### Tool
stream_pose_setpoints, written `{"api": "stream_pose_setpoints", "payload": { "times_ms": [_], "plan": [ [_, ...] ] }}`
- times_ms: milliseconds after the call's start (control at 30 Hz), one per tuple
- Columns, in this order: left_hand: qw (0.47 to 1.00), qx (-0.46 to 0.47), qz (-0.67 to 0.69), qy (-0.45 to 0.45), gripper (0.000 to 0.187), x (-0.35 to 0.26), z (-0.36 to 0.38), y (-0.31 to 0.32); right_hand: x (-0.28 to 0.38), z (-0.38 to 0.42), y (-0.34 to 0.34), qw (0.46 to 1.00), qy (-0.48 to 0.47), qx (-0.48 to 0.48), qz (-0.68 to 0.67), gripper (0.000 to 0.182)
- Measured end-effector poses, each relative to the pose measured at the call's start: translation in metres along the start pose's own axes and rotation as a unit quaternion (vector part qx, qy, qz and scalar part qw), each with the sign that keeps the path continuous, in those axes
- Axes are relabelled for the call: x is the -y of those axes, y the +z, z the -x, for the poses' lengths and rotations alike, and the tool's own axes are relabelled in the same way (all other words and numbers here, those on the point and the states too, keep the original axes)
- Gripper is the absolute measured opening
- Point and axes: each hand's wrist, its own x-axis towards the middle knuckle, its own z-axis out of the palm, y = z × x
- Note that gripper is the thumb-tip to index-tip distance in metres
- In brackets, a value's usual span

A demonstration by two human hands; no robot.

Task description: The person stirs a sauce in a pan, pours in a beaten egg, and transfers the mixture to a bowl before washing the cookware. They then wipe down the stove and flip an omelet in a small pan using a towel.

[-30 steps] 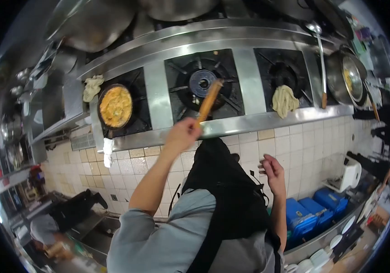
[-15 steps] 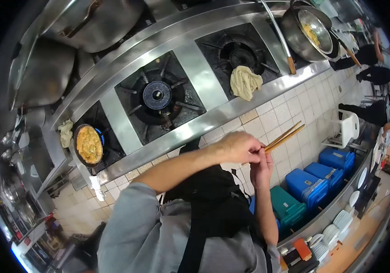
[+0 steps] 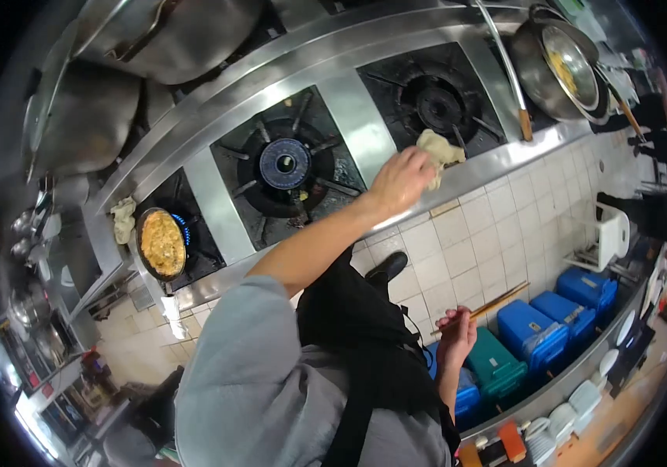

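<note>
My left hand (image 3: 403,183) reaches out over the front edge of the stove. Its fingers curl onto a crumpled beige cloth (image 3: 443,149), which lies by the burner and partly hides behind them. Held low at my right side, my right hand (image 3: 457,328) is closed around a pair of long wooden chopsticks (image 3: 500,299), their tips pointing away to the right. At the left end of the stove, a frying pan (image 3: 163,276) with a yellow-orange omelette-like food (image 3: 164,243) sits over a blue flame, its handle wrapped in white cloth (image 3: 173,315).
Between pan and cloth is an unlit burner (image 3: 284,163). Metal bowls (image 3: 539,74) and a wooden-handled tool (image 3: 525,124) stand at the right. Blue bins (image 3: 534,331) and a green bin (image 3: 497,366) line the counter behind. A white stool (image 3: 612,233) and other people are farther right.
My left hand has left the chopsticks and moved up to the cloth on the stove. My right hand, with the chopsticks, has dropped lower. The view has shifted slightly.
</note>
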Motion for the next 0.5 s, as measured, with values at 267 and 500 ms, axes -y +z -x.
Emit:
{"api": "stream_pose_setpoints", "payload": {
  "times_ms": [267,500],
  "plan": [
    [0.977,0.047,-0.209,0.001,0.015,0.095,0.008,-0.027,0.000,-0.007,0.010,0.997,0.027,0.002,0.068,0.024],
    [0.957,-0.191,-0.221,0.004,0.023,0.131,-0.038,-0.160,0.008,-0.024,0.056,0.988,0.043,0.040,0.143,0.028]
  ]
}}
